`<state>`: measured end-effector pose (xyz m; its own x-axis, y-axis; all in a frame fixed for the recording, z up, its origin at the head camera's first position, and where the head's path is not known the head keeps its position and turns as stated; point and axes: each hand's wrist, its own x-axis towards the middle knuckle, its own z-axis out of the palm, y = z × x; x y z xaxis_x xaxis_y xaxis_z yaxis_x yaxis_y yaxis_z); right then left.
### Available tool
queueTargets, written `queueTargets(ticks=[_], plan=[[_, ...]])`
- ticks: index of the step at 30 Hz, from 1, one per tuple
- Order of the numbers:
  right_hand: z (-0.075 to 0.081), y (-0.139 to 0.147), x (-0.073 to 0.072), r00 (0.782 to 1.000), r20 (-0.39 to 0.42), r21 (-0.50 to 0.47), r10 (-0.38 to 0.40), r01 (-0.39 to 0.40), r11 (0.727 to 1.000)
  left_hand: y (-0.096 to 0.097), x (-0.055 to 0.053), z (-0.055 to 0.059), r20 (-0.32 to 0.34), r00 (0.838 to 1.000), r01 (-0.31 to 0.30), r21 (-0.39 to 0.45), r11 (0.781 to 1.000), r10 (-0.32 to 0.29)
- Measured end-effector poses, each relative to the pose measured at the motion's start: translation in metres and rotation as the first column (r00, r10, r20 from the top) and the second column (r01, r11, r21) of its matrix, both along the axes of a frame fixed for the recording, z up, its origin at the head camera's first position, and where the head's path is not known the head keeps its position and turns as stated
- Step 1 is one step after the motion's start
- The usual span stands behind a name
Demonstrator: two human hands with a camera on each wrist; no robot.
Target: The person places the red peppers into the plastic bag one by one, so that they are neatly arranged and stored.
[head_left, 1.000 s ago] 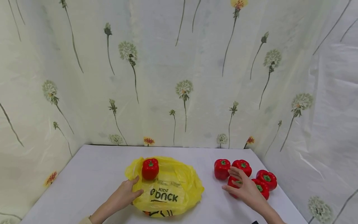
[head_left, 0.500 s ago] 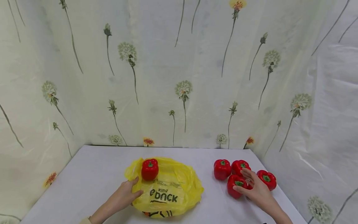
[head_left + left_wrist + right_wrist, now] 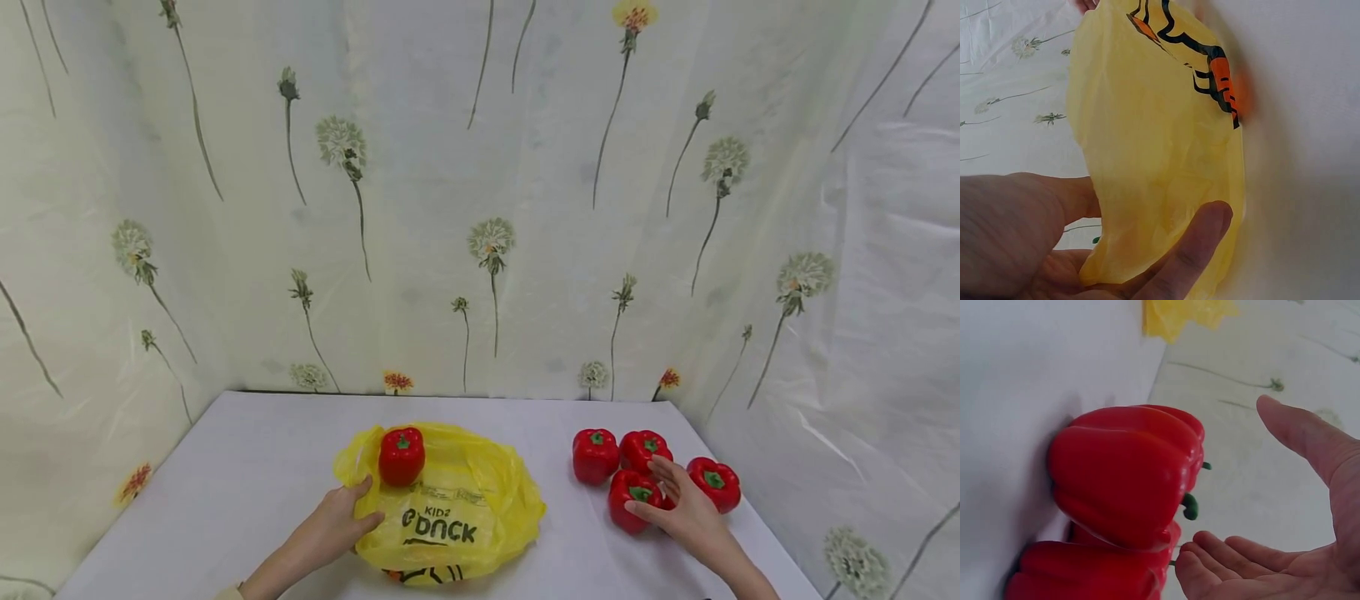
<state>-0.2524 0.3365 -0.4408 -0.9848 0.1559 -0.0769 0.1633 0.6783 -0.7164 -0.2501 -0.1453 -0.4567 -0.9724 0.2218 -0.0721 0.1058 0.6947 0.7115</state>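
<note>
At the near-left rim of a yellow plastic bag (image 3: 487, 537), my left hand (image 3: 330, 521) holds the film between thumb and fingers. In the left wrist view, the fingers (image 3: 1182, 259) lie along the bag's outside while the thumb reaches behind its edge. One red bell pepper (image 3: 401, 457) sits in the bag's far-left part. My right hand (image 3: 693, 512) hovers over a cluster of red bell peppers, thumb and fingers spread apart. Nearest its thumb in the head view is the front pepper (image 3: 633, 500), seen large in the right wrist view; another is mostly hidden beneath the hand.
More bell peppers stand around the right hand: one at the back left (image 3: 596, 457), one behind (image 3: 641, 450) and one at the right (image 3: 714, 483), near the table's right edge. A floral curtain (image 3: 480, 200) hangs behind the white table (image 3: 255, 467).
My right hand has moved rightward, from over the front pepper to over the pepper beside it, and now covers that one. The left hand and the bag look unchanged.
</note>
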Motion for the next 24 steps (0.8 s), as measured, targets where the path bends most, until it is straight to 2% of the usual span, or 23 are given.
queueTargets(ticks=[12,17,24], plan=[[-0.01,0.003,-0.009,1.0,0.009,0.002,-0.009,0.009,1.0,0.001,0.0,-0.003,-0.007,1.0,0.019,0.014,1.0,-0.018],[-0.011,0.002,-0.011,0.999,-0.021,0.073,0.031,-0.029,0.997,0.001,-0.001,-0.002,-0.013,1.0,0.01,0.007,1.0,-0.01],[-0.016,-0.001,-0.011,0.997,-0.058,0.159,0.045,-0.035,0.987,0.002,-0.001,-0.003,-0.018,1.0,0.007,-0.003,1.0,-0.007]])
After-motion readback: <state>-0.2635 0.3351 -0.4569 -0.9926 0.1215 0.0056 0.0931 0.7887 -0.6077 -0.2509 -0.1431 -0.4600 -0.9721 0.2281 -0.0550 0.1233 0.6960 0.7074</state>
